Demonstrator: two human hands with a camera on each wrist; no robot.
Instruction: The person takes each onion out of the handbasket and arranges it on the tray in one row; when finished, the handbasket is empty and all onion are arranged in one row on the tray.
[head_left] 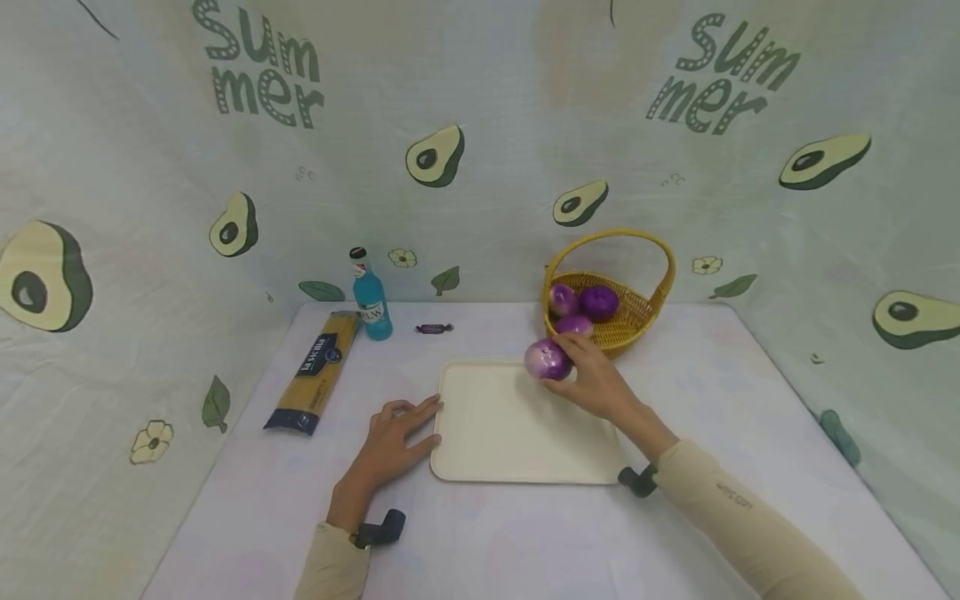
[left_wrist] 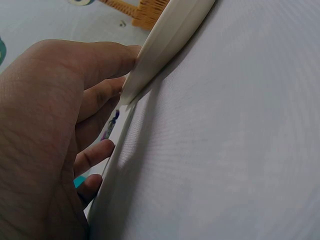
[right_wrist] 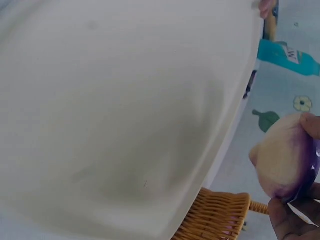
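My right hand point(head_left: 597, 385) holds a shiny purple-and-white onion point(head_left: 545, 360) between thumb and fingers, above the far right part of a cream tray point(head_left: 510, 433). In the right wrist view, the pale, pointed end of the onion point(right_wrist: 280, 157) faces the tray. At the tray's left edge is my left hand point(head_left: 390, 443), its fingers and thumb extended and touching the rim. The left wrist view shows the fingertips along the tray's side wall point(left_wrist: 155, 55). A yellow wicker basket point(head_left: 637, 321) with an arched handle stands behind the right hand, with several purple onions point(head_left: 599, 302) inside.
A pasta packet point(head_left: 318, 375) lies at the left of the white table. Beside it stands a blue bottle point(head_left: 371, 300) with a dark cap. A small purple wrapped candy point(head_left: 434, 328) lies behind the tray. A printed cloth point(head_left: 495, 100) hangs around the table.
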